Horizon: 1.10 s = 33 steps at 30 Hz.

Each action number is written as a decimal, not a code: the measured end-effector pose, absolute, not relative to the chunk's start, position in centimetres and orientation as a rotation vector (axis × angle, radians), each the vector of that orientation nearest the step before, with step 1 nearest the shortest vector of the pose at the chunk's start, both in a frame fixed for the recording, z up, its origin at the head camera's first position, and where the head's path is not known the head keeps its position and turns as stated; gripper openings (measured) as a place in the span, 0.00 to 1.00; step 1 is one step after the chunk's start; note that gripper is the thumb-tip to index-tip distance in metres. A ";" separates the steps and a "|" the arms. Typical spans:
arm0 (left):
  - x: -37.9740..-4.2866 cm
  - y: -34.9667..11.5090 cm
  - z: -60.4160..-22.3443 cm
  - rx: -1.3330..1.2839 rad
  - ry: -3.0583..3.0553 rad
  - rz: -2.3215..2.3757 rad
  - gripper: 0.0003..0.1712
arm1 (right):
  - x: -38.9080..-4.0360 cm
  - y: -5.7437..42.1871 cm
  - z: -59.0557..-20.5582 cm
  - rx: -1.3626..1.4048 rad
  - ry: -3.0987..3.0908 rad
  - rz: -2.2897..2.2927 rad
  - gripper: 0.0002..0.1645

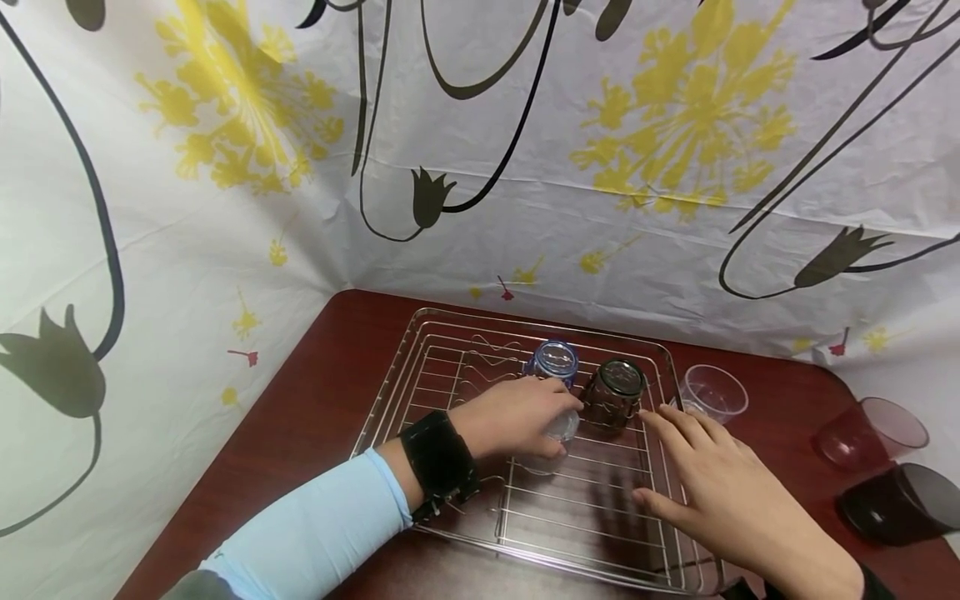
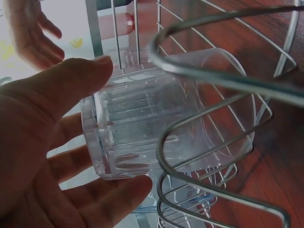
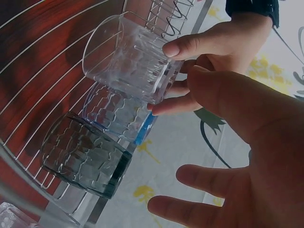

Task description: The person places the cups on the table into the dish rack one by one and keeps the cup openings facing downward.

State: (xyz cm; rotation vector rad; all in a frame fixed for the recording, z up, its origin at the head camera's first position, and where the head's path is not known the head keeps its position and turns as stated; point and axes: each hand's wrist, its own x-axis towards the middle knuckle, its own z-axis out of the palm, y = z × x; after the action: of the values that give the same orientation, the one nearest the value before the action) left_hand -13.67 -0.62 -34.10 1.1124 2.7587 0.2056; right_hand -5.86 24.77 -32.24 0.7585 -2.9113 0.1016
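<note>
My left hand grips an upside-down clear glass around its base, thumb on one side and fingers on the other. The glass stands mouth down at the wire rack; whether it bears fully on the wires I cannot tell. Just behind it, a blue-tinted glass is inverted on the rack. To its right sits a dark grey-green glass, also mouth down. My right hand hovers over the rack's right edge, fingers spread and holding nothing, close to the dark glass.
Right of the rack, a clear cup, a pinkish cup and a black cup are on the dark red table. A patterned white sheet hangs behind and at the left. Wavy wire dividers rise from the rack's left part.
</note>
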 end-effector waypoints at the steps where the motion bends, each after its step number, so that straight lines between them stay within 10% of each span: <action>1: -13.7 -0.6 -34.1 1.111 2.759 0.207 0.37 | -5.8 24.8 -32.2 0.758 -2.909 0.102 0.53; 33: -8.2 -6.5 -31.1 0.891 3.079 0.206 0.38 | -5.5 24.8 -32.2 0.795 -2.870 0.190 0.50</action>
State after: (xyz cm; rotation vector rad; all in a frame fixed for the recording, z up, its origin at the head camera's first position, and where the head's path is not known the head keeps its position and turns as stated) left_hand -8.22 -6.46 -31.08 0.8910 3.0786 0.2063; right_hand -5.53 24.81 -32.19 0.7947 -2.8695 0.1900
